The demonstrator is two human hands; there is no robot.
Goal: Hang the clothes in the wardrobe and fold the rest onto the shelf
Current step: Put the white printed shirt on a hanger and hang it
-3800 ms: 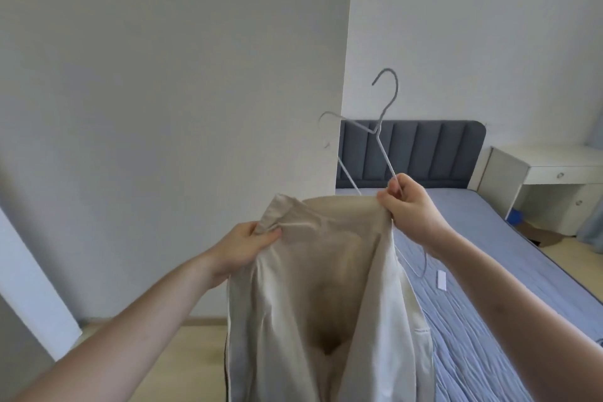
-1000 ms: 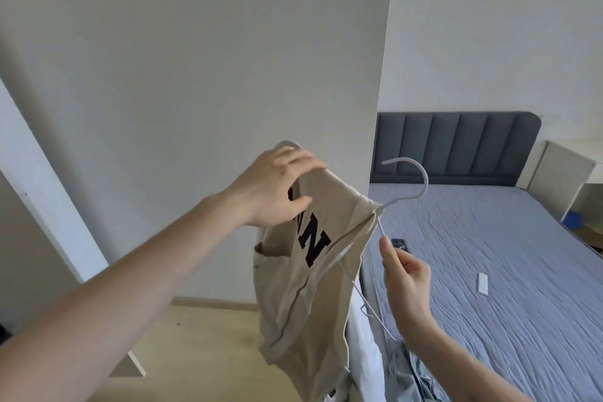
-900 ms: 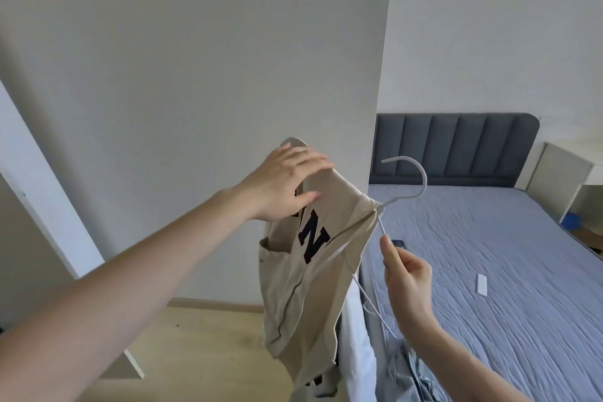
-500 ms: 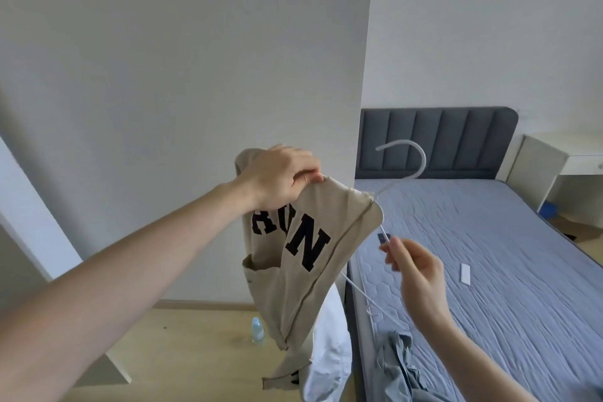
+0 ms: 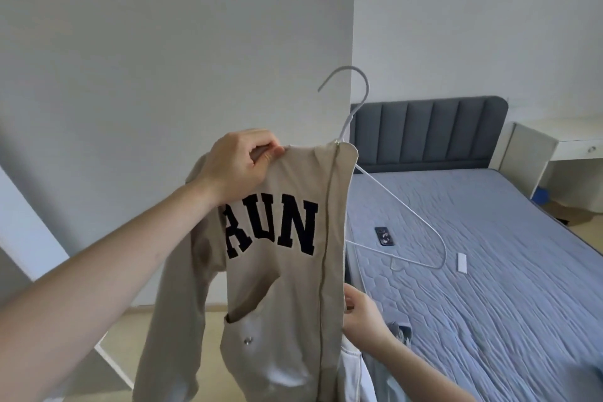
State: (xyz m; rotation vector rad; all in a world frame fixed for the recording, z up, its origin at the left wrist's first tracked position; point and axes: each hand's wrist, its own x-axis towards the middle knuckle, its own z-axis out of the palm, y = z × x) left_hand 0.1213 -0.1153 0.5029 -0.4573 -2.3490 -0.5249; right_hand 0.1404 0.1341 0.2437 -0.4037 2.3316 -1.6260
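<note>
Jacket [image 5: 280,271]: beige, dark navy letters "RUN". Hanger [image 5: 401,206]: white wire. Bed sheet [image 5: 489,271]: blue, quilted hexagon pattern. Headboard [image 5: 424,130]: dark grey, vertically ribbed.

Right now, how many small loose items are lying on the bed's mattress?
2. A dark phone lies near the mattress's left edge, just under the hanger, and a small white rectangular object lies to its right. The beige jacket may hide more.
</note>
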